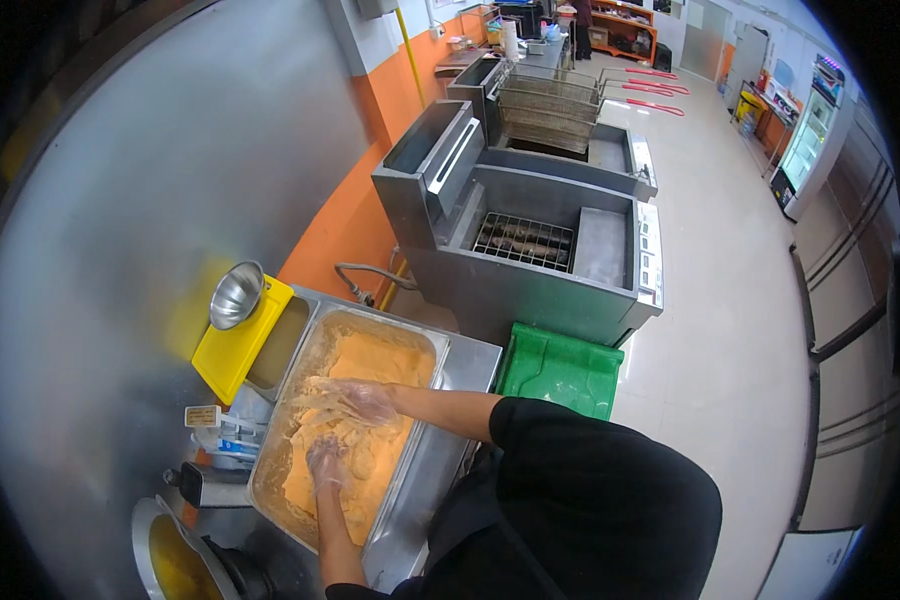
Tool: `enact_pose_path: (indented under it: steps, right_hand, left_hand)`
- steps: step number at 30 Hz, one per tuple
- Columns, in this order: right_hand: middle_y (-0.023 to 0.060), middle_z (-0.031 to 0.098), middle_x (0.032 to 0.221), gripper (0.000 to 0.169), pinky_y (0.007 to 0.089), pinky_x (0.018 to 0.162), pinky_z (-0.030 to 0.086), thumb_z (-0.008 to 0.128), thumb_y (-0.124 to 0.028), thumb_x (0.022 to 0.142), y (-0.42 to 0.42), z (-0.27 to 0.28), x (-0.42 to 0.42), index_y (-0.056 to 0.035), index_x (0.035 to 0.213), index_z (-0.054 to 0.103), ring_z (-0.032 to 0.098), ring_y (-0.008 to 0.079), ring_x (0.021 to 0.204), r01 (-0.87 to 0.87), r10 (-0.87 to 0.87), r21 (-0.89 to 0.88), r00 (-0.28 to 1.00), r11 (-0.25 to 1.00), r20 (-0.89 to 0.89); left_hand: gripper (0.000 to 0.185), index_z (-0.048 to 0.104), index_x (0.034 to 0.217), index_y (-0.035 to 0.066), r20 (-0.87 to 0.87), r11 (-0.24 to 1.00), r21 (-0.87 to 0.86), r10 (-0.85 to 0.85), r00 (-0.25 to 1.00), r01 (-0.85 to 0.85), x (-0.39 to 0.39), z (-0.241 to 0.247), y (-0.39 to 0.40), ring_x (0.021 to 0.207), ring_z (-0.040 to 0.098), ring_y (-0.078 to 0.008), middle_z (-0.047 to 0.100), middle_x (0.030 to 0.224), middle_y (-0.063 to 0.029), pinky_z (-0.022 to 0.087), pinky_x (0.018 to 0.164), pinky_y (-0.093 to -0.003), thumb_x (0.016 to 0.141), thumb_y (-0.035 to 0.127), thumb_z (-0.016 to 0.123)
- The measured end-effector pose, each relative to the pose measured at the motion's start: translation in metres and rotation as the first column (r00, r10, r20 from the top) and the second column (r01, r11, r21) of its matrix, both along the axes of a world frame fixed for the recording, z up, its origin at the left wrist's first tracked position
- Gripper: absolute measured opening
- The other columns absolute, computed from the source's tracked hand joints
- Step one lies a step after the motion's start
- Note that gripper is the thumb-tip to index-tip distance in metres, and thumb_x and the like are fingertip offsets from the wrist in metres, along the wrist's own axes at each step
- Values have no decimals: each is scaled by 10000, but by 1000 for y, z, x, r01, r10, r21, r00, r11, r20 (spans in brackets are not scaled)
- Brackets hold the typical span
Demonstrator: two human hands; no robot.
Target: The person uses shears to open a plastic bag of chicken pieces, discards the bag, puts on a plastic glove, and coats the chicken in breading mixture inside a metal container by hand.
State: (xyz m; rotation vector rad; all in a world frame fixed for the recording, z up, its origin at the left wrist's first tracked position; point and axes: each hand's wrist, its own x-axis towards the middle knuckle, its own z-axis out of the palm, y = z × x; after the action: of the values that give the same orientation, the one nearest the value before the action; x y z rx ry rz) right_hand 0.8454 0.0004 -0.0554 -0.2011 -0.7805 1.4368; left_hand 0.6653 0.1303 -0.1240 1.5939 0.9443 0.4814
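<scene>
In front of me is a deep stainless steel pan (274, 450) with a thick bed of orange breading flour (382, 360). My left hand (328, 461), in a clear plastic glove, reaches into the flour with its fingertips hidden. Next to it lies a lumpy flour-coated piece (362, 459). Farther along the pan, my right hand (367, 401) is low over the flour, its clear glove loose and dusted with orange. Flour and blur around its fingers hide whether it grips anything.
A yellow cutting board (244, 345) holds a steel bowl (237, 295) beyond the pan. Steel deep fryers (510, 300) stand to my right, one with wire baskets (547, 109). A green plastic bin (559, 371) sits by the counter. A person (583, 30) stands far off.
</scene>
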Motion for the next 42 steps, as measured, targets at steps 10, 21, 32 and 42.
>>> enact_pose_path:
  steps: [10, 21, 32, 42]
  right_hand:
    - [62, 575, 1108, 421, 351, 892, 463, 416, -348, 960, 13, -24, -13, -138, 1324, 440, 551, 178, 987, 328, -340, 106, 930, 939, 141]
    - [78, 310, 1475, 638, 377, 1052, 340, 447, -476, 919, 32, 71, -24, -129, 1434, 301, 405, 232, 1270, -508, 397, -174, 808, 843, -436]
    - [163, 406, 1391, 490, 417, 1007, 367, 432, -329, 932, 54, 48, -60, -88, 1358, 395, 409, 358, 1246, 44, -28, 51, -421, 998, 906]
    - [169, 487, 1332, 363, 380, 1033, 346, 406, -191, 956, 19, 23, -55, -35, 1264, 519, 469, 305, 1221, -126, -382, 362, -244, 924, 891]
  left_hand:
    - [408, 530, 1175, -25, -160, 806, 462, -336, 928, 371, -44, -40, 47, 1061, 528, -285, 569, 1108, -194, 479, 869, -379, 836, 186, 614]
    - [374, 505, 1207, 45, 315, 933, -355, 184, 931, -64, -36, 7, 11, 916, 609, -200, 619, 1045, -83, 496, 792, -340, 905, 256, 570]
    - [328, 601, 1025, 97, 165, 840, -475, 376, 912, -261, -14, 25, 15, 880, 570, -159, 605, 1038, -59, 469, 743, -334, 915, 392, 509]
    - [476, 600, 1087, 19, -352, 932, 350, 228, 908, -98, -56, 18, 23, 1104, 525, -310, 568, 1171, -190, 398, 944, -408, 896, 433, 467]
